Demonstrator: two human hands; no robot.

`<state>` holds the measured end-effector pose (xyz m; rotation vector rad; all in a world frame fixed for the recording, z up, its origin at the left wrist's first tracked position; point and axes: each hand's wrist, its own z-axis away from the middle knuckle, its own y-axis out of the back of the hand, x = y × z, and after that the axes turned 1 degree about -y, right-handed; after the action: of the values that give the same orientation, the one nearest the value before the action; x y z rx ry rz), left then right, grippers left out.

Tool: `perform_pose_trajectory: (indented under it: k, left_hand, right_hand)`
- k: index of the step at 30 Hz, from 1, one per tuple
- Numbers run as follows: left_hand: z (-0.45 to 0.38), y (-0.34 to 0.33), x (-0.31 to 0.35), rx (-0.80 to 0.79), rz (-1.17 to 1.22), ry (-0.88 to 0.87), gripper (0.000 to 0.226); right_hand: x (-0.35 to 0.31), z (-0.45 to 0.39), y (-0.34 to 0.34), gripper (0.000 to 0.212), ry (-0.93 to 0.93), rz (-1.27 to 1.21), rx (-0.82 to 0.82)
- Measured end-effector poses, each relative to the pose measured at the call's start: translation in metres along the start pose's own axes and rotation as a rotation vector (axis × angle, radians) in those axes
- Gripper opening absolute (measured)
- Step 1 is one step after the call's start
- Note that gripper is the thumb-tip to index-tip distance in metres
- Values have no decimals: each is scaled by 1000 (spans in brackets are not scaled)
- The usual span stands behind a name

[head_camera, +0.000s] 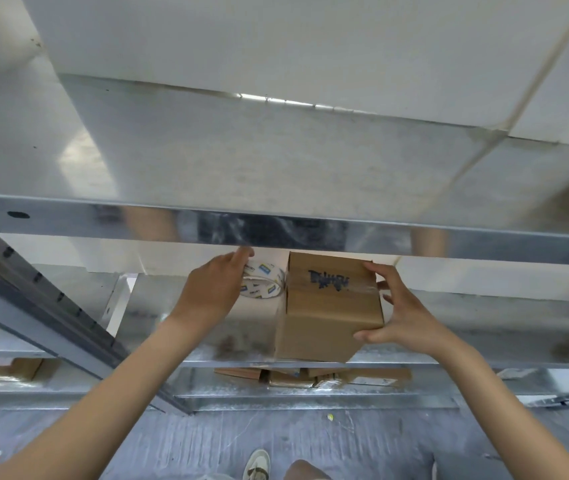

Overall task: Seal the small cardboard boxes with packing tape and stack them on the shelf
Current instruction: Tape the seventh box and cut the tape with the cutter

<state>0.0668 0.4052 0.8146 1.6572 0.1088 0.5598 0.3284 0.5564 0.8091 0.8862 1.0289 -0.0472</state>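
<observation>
The right hand [401,311] gripped a small brown cardboard box [328,306], taped, with a smudged dark stamp, on the galvanised metal shelf [207,327]. Left of the box, the left hand [212,289] grasped a half-hidden white tape roll [264,280].

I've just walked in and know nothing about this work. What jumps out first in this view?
A small cardboard box with a dark scribble on top sits on the middle metal shelf, the right hand holding its right side. Just left of it, the left hand holds a roll of packing tape. More cardboard boxes lie on the shelf below.
</observation>
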Motion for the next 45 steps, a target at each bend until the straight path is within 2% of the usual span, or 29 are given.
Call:
perform_pose_trajectory:
  k: [6,7,10,12,14,16,19,22,24,26,27,29,31,32,34,37,40,42,45]
  left_hand:
    - [-4,-13,3,49,133,46,37]
    - [-4,-14,5,51,151,52,36]
    - [-2,-16,9,32,161,43,33]
    - [-1,-17,11,19,158,47,32]
    - [-1,-19,14,2,147,55,32]
    - [0,-21,18,-20,132,47,34]
    - [0,-23,18,-11,113,55,38]
    - [3,-26,11,37,163,43,42]
    - [8,-35,10,116,380,64,42]
    - [13,-49,19,181,683,203,32]
    - [15,-55,27,145,823,322,25]
    - [12,-66,42,-69,1129,601,19]
    - [8,-74,52,-302,1378,823,33]
    - [8,-79,55,-408,1470,866,43]
    - [7,-92,59,-549,1529,835,65]
    - [5,-101,62,-517,1573,763,77]
    - [3,-97,66,-583,1535,777,103]
    - [2,-96,67,-598,1483,768,109]
    - [-1,-98,68,-625,1479,726,118]
  right_hand:
    - [-7,3,9,105,-52,69,-78]
    - [-8,7,8,108,-50,165,-76]
    - [-7,18,-1,115,-33,726,33]
    - [-15,25,-16,124,-44,912,127]
    - [-35,25,-38,130,-2,892,193]
    - [-56,15,-69,126,51,834,176]
    - [-78,0,-104,104,172,837,244]
    - [-79,-7,-109,87,232,831,332]
    - [-74,-8,-102,86,216,825,361]
    - [-67,-10,-92,92,104,831,358]
    - [-65,-10,-87,95,31,827,363]
    - [-59,-10,-82,98,-67,827,383]
    - [-57,-7,-84,96,-104,839,384]
    - [-56,-6,-85,95,-111,836,387]
    - [-57,-4,-85,96,-132,801,390]
    - [-56,-5,-77,99,-205,719,394]
    - [-56,-7,-66,115,-323,645,395]
    - [-56,-9,-60,121,-377,610,342]
    - [-57,-11,-56,119,-372,617,296]
